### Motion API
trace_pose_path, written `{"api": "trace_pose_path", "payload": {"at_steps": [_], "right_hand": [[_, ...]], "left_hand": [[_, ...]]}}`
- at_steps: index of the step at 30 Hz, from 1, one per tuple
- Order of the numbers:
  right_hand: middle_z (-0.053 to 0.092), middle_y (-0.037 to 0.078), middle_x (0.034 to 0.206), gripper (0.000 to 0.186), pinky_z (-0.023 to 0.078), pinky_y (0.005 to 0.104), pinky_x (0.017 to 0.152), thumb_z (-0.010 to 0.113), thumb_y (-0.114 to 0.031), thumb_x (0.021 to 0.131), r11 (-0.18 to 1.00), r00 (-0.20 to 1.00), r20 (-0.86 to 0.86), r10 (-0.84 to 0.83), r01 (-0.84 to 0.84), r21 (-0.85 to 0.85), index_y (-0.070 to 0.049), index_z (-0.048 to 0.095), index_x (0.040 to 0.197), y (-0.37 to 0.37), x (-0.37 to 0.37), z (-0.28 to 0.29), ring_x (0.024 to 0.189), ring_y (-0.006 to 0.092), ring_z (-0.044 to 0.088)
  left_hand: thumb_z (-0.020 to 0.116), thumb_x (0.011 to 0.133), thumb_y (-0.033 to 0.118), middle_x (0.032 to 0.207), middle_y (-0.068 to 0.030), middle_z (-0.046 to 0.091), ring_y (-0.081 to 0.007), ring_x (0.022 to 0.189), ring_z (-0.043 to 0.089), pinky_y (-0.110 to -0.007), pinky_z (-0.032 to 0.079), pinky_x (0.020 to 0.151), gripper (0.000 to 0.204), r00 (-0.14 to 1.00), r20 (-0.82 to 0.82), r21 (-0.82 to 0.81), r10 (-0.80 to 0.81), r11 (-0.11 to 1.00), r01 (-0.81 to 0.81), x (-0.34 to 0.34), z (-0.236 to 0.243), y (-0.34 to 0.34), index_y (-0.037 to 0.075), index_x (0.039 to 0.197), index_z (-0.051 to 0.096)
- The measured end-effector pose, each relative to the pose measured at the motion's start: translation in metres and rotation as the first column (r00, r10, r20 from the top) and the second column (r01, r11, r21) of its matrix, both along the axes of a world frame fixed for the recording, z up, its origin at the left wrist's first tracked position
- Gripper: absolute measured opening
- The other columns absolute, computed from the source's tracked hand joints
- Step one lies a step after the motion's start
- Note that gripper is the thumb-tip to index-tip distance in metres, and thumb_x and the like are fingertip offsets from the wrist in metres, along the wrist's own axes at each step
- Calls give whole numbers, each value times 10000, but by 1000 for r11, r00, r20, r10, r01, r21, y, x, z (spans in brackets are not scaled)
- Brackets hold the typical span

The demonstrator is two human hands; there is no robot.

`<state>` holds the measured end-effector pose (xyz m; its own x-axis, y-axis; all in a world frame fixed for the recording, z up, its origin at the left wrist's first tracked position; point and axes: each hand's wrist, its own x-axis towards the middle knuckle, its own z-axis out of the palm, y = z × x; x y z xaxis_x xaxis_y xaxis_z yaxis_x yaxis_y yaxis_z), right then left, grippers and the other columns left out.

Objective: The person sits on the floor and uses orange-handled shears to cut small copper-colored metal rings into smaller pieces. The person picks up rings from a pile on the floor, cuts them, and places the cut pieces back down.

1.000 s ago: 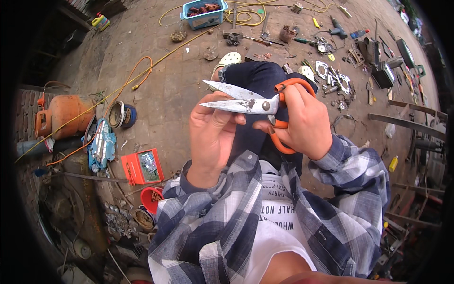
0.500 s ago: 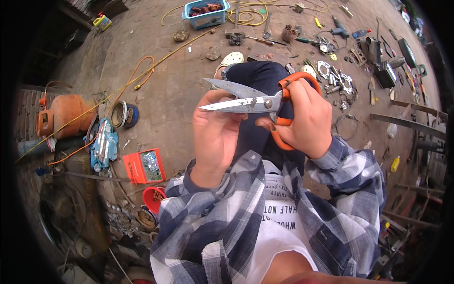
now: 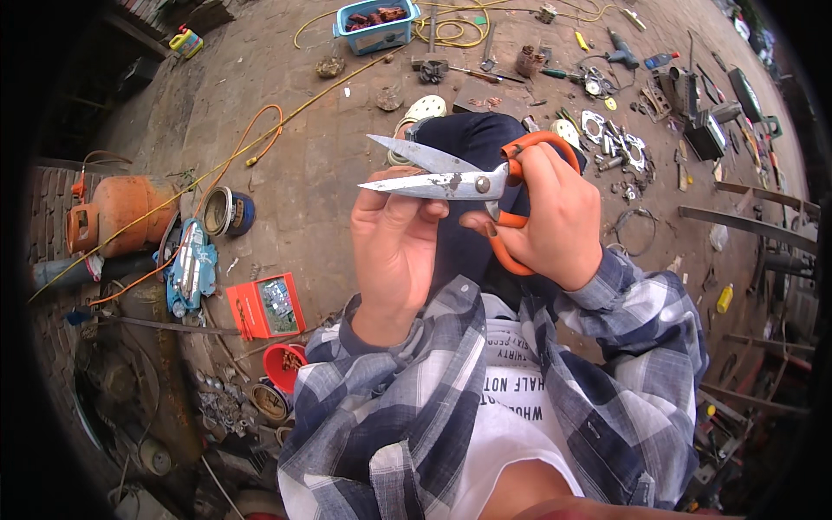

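A pair of scissors [image 3: 446, 185] with orange handles and worn grey blades is held up over my lap, its blades spread apart and pointing left. My right hand [image 3: 555, 217] is wrapped round the handles, with the thumb by the lower loop. At the lower blade is my left hand [image 3: 394, 251], palm toward me, its curled fingers and thumb closed against the metal. The blade covers part of those fingers, and I cannot see anything else between them. My dark trousers [image 3: 472, 143] and a pale clog [image 3: 426, 107] show behind the scissors.
On the left stand an orange gas cylinder [image 3: 130, 217], a dark blue bucket [image 3: 230, 211], a red box [image 3: 266, 307] and a red bowl [image 3: 282, 367]. A blue tub [image 3: 376, 33] sits at the far side. Metal parts [image 3: 614, 143] and a power tool [image 3: 621, 52] lie to the right.
Both hands and the scissors have shifted slightly up and to the left. The blades stay spread by about as much, and both hands keep their grip.
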<state>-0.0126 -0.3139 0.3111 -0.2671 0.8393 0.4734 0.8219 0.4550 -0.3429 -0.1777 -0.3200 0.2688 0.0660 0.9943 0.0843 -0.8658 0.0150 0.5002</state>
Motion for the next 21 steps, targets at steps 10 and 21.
{"api": "trace_pose_path", "payload": {"at_steps": [10, 21], "right_hand": [[553, 83, 779, 550, 472, 315, 542, 765, -415, 612, 999, 997, 79, -16, 19, -38, -17, 534, 914, 0, 0, -4, 666, 243, 578], [528, 147, 798, 696, 478, 359, 566, 773, -475, 579, 986, 992, 117, 51, -32, -161, 35, 487, 957, -1, -1, -11, 687, 309, 574]], "left_hand": [[560, 869, 77, 902, -61, 600, -137, 778, 534, -279, 453, 749, 161, 998, 60, -54, 8, 999, -4, 3, -3, -1, 23, 1019, 584], [543, 882, 86, 909, -63, 602, -136, 782, 526, -277, 453, 755, 140, 996, 89, -43, -30, 998, 34, 2, -9, -2, 28, 1002, 584]]}}
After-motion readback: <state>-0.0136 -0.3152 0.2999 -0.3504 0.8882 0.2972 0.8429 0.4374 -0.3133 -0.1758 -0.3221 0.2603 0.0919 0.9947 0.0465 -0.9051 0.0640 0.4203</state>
